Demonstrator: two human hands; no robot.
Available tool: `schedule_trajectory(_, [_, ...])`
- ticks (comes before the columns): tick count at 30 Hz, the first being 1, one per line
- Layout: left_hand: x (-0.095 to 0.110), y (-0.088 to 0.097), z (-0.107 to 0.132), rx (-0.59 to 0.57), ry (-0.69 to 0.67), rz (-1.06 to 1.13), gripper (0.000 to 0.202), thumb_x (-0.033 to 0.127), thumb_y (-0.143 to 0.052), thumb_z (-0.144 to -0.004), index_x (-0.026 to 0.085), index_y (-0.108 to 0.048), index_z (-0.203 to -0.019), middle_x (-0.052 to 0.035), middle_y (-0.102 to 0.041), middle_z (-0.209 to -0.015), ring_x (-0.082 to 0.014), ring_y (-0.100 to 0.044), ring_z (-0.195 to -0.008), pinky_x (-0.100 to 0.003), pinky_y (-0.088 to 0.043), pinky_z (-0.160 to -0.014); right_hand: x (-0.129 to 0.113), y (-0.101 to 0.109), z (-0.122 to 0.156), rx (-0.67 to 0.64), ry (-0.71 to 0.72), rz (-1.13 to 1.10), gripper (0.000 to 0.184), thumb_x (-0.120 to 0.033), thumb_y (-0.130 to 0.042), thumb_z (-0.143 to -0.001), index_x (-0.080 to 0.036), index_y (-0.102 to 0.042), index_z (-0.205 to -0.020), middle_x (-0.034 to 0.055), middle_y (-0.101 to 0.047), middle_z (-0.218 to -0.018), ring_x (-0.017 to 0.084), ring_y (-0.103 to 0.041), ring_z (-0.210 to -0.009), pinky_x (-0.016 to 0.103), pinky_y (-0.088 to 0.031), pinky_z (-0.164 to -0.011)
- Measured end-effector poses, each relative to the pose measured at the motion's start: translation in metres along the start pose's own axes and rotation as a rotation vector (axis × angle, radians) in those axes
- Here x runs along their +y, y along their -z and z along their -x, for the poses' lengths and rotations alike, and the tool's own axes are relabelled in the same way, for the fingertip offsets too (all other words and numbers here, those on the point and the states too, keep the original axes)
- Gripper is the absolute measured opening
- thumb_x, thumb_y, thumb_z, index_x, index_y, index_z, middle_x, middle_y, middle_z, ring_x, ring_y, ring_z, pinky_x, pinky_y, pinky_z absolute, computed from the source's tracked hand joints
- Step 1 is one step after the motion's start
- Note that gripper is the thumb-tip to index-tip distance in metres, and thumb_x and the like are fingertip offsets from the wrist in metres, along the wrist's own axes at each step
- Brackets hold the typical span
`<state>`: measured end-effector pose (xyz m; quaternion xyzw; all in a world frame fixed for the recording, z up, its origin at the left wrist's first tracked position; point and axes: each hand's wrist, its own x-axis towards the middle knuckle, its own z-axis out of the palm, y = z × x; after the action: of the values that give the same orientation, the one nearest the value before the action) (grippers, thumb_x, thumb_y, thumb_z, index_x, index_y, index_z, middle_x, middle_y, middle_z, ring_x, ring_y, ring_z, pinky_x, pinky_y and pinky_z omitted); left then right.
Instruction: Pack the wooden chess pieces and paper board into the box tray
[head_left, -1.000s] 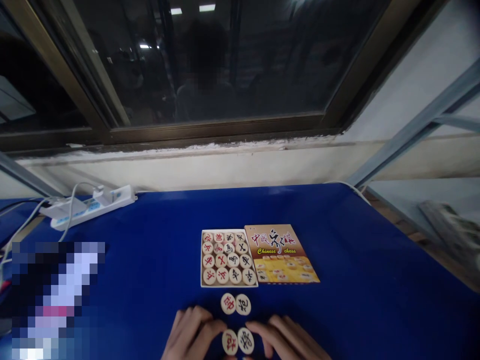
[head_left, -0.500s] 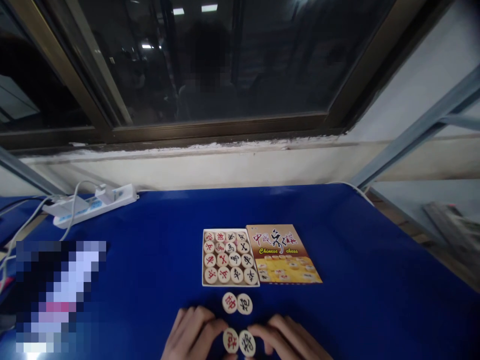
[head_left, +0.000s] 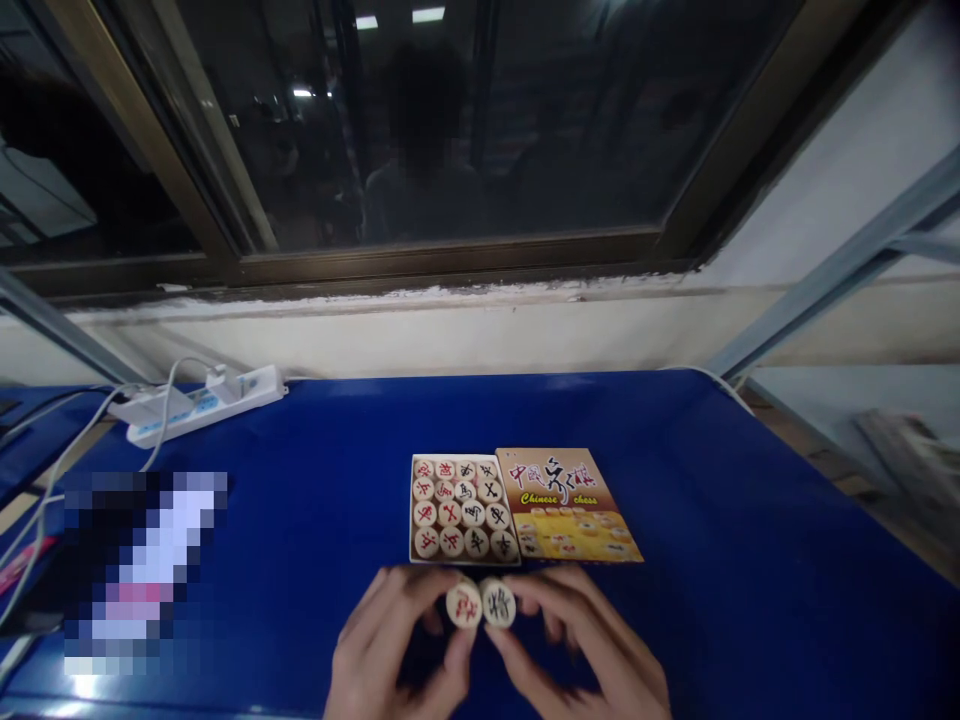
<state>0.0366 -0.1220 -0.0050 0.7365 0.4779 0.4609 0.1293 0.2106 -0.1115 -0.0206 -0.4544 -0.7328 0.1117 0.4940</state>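
My left hand (head_left: 409, 640) pinches a round wooden Chinese chess piece with a red character (head_left: 463, 604) between thumb and forefinger. A matching piece with a black character (head_left: 499, 604) sits in the pinch of my right hand (head_left: 577, 635). The two pieces are side by side, faces up, just in front of the open box (head_left: 412, 515). Inside the box, pieces lie in rows, red ones on its left half and black ones on its right. Whatever lies under the held pieces is hidden.
The box lid (head_left: 574, 505), printed "Chinese chess", lies against the box's right side on the blue table (head_left: 712, 520). A white power strip (head_left: 206, 405) with cables is at the far left, near a blurred-out object (head_left: 150, 570). A window (head_left: 465, 130) rises behind.
Both hands have moved forward toward the box, carrying the red and black pieces with them. Two other pieces that lay before the box are no longer visible, where the held pieces are now.
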Motion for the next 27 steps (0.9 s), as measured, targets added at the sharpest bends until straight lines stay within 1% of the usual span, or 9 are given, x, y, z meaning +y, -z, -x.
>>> schedule_trajectory(4, [-0.01,-0.007,-0.014,0.004,-0.001,0.059,0.025,0.014,-0.061,-0.091,0.022,-0.062,-0.115,0.0019,-0.064,-0.079,-0.01,-0.062,-0.062,-0.024,-0.053,-0.064,0.011,-0.004,-0.012,0.067,-0.026,0.011,0.015,-0.02,-0.062,-0.09,-0.022,-0.065,-0.105,-0.0011,-0.062,-0.075,0.009,-0.054,-0.053,0.022,-0.051,-0.052])
schedule_trajectory(10, [-0.016,-0.009,-0.004,-0.048,-0.042,0.048,0.032,0.014,-0.062,-0.091,0.022,-0.062,-0.121,-0.0019,-0.07,-0.085,-0.0126,-0.064,-0.064,-0.027,-0.055,-0.069,0.009,-0.003,-0.007,0.032,-0.043,-0.013,0.016,-0.019,-0.063,-0.089,-0.023,-0.067,-0.104,-0.0018,-0.063,-0.074,0.009,-0.056,-0.054,0.021,-0.051,-0.053])
schedule_trajectory(15, [-0.015,-0.008,-0.005,0.001,0.007,0.027,0.027,0.014,-0.061,-0.091,0.021,-0.063,-0.117,0.0005,-0.067,-0.081,-0.011,-0.061,-0.062,-0.025,-0.054,-0.065,0.008,-0.008,-0.008,0.012,-0.036,-0.011,0.014,-0.019,-0.063,-0.089,-0.023,-0.066,-0.103,-0.0012,-0.064,-0.075,0.009,-0.057,-0.057,0.021,-0.052,-0.054])
schedule_trajectory(17, [-0.015,-0.005,-0.01,0.01,0.047,0.012,0.026,0.014,-0.061,-0.091,0.021,-0.063,-0.116,-0.0002,-0.067,-0.085,-0.0114,-0.063,-0.067,-0.024,-0.054,-0.066,0.009,-0.006,-0.01,0.018,-0.063,-0.03,0.014,-0.02,-0.063,-0.089,-0.023,-0.066,-0.102,-0.0007,-0.064,-0.077,0.01,-0.058,-0.059,0.023,-0.052,-0.054])
schedule_trajectory(20, [-0.019,0.005,-0.027,-0.004,0.068,0.004,0.022,0.019,-0.062,-0.093,0.022,-0.064,-0.114,-0.0049,-0.068,-0.103,-0.0154,-0.067,-0.086,-0.026,-0.056,-0.073,0.014,0.008,-0.024,-0.008,-0.044,-0.091,0.012,-0.022,-0.064,-0.089,-0.023,-0.064,-0.101,-0.0007,-0.064,-0.078,0.012,-0.06,-0.064,0.024,-0.051,-0.053])
schedule_trajectory(21, [-0.021,0.009,-0.037,-0.024,0.057,0.006,0.02,0.021,-0.062,-0.093,0.022,-0.065,-0.113,-0.0063,-0.067,-0.108,-0.0174,-0.067,-0.094,-0.028,-0.057,-0.076,0.018,0.013,-0.033,-0.038,-0.005,-0.088,0.012,-0.023,-0.065,-0.089,-0.023,-0.063,-0.1,-0.0006,-0.065,-0.08,0.012,-0.06,-0.066,0.024,-0.051,-0.054])
schedule_trajectory(23, [-0.03,0.015,-0.06,-0.1,0.003,-0.012,0.019,0.023,-0.061,-0.094,0.021,-0.066,-0.113,-0.0078,-0.066,-0.114,-0.0204,-0.065,-0.102,-0.034,-0.057,-0.083,0.027,0.02,-0.056,-0.084,0.119,0.018,0.013,-0.025,-0.068,-0.088,-0.023,-0.064,-0.1,0.0015,-0.068,-0.087,0.015,-0.063,-0.078,0.029,-0.053,-0.067])
schedule_trajectory(25, [-0.042,0.016,-0.082,-0.236,-0.043,-0.09,0.019,0.024,-0.06,-0.095,0.021,-0.066,-0.113,-0.0077,-0.066,-0.116,-0.0228,-0.062,-0.107,-0.042,-0.054,-0.091,0.039,0.02,-0.08,-0.169,0.19,0.128,0.01,-0.028,-0.065,-0.091,-0.021,-0.065,-0.099,0.0024,-0.069,-0.09,0.015,-0.062,-0.081,0.034,-0.052,-0.077])
schedule_trajectory(27, [-0.056,0.012,-0.097,-0.349,-0.085,-0.153,0.017,0.023,-0.063,-0.093,0.021,-0.068,-0.11,-0.0074,-0.067,-0.115,-0.0248,-0.061,-0.108,-0.046,-0.052,-0.093,0.051,0.014,-0.097,-0.26,0.237,0.234,0.013,-0.032,-0.064,-0.093,-0.02,-0.066,-0.096,0.0033,-0.069,-0.092,0.017,-0.06,-0.085,0.034,-0.051,-0.076])
